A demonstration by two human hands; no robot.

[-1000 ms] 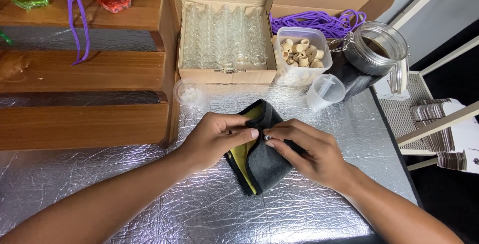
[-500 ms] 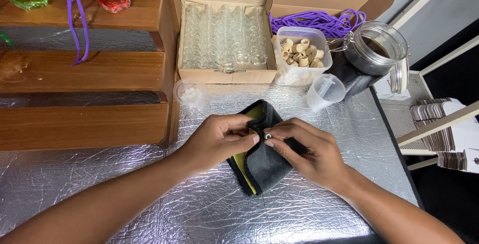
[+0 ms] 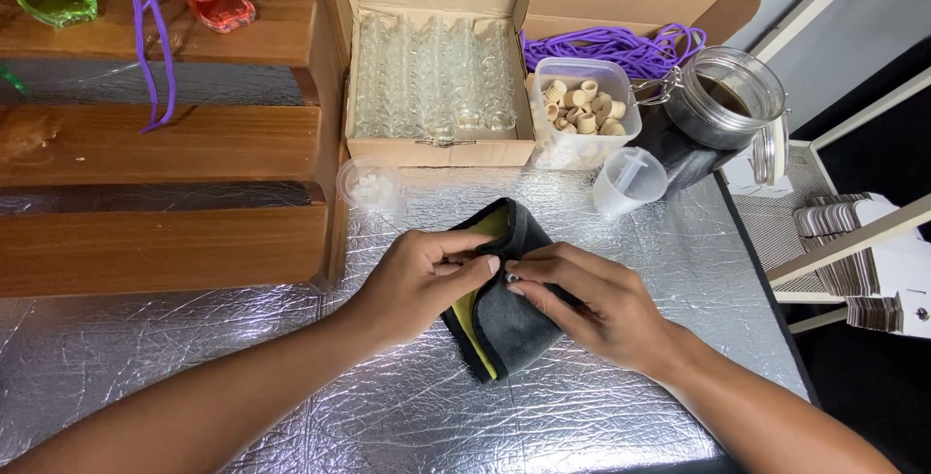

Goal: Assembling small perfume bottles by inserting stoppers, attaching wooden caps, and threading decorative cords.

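A folded dark grey cloth with a yellow inner side [image 3: 509, 324] lies on the foil-covered table [image 3: 388, 416]. My left hand [image 3: 422, 280] and my right hand [image 3: 582, 300] rest on it, fingertips meeting over its middle. Between the fingertips sits a very small clear object [image 3: 509, 277], pinched by my right thumb and forefinger; my left fingers touch it too. What it is I cannot tell.
Behind the cloth stand a cardboard box of small glass bottles [image 3: 432, 77], a tub of wooden caps [image 3: 582, 110], a small plastic cup [image 3: 628, 181], a glass jar [image 3: 727, 101], purple cords [image 3: 611, 47]. A stepped wooden rack [image 3: 155, 135] holds filled bottles at left. A small lid [image 3: 369, 183] lies nearby.
The fingertips have shifted slightly on the cloth, and the left hand has lifted its fold a little. Nothing else moved.
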